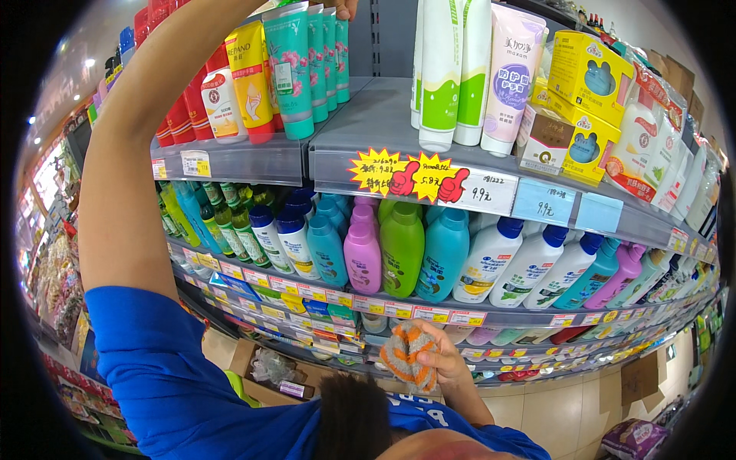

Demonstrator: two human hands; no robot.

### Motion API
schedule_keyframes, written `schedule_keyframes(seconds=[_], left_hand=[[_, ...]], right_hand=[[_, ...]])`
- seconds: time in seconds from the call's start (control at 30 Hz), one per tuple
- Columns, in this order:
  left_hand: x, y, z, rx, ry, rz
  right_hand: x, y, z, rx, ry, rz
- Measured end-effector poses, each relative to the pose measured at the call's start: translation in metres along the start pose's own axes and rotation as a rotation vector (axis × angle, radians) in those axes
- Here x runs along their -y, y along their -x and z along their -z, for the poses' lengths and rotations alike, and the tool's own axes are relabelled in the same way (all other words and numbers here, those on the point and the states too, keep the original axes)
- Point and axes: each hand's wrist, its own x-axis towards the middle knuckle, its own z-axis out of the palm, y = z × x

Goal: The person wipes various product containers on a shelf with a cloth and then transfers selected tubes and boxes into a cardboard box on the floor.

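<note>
My right hand (445, 353) holds a crumpled orange-and-grey striped cloth (409, 357) low in front of the shelving, thumb pressed against it. Raised high, my left arm curves out through the top edge of the picture. Only some fingers of my left hand (344, 8) show, at the top of the rearmost teal hand-cream tube (342, 57); whether they grip it is hidden. In front of that tube stand several matching teal tubes (290, 69) in a row. A bare stretch of grey shelf (368, 118) separates them from white-and-green tubes (441, 75).
A lilac Maxam tube (510, 75), yellow boxes (589, 75) and a yellow tube (250, 80) stand on the upper shelf. Star-shaped price tags (376, 172) stick out from its edge. Below are shampoo bottles (402, 250). A cardboard box (322, 376) sits on the floor.
</note>
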Motion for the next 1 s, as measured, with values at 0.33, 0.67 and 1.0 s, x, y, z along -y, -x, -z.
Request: schedule_keyframes(seconds=[0.33, 0.67, 1.0], left_hand=[[0.002, 0.003, 0.004, 0.038, 0.082, 0.062], [-0.025, 0.014, 0.029, -0.241, -0.081, 0.087], [-0.193, 0.083, -0.068, -0.721, 1.182, 0.067]], right_hand=[[-0.003, 0.006, -0.003, -0.038, -0.027, 0.017], [-0.004, 0.013, -0.006, -0.029, -0.055, -0.01], [-0.004, 0.026, -0.012, -0.045, 0.032, -0.012]])
